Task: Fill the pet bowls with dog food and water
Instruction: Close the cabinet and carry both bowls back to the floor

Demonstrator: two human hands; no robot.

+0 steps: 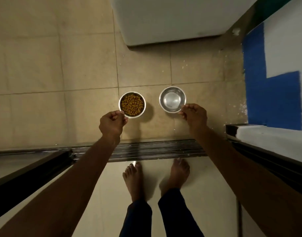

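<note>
Two steel bowls are out in front of me over the tan tiled floor. The left bowl (132, 104) is filled with brown dog food kibble, and my left hand (111, 124) pinches its near rim. The right bowl (172, 99) holds clear water, and my right hand (194, 115) grips its near right rim. A shadow lies under the food bowl, so it seems to hover a little above the tiles; whether the water bowl touches the floor I cannot tell.
A dark sliding-door track (155, 149) crosses the floor just behind the bowls, with my bare feet (155, 177) on the near side. A large white appliance or box (172, 21) stands beyond. A white and blue wall (273, 93) runs along the right.
</note>
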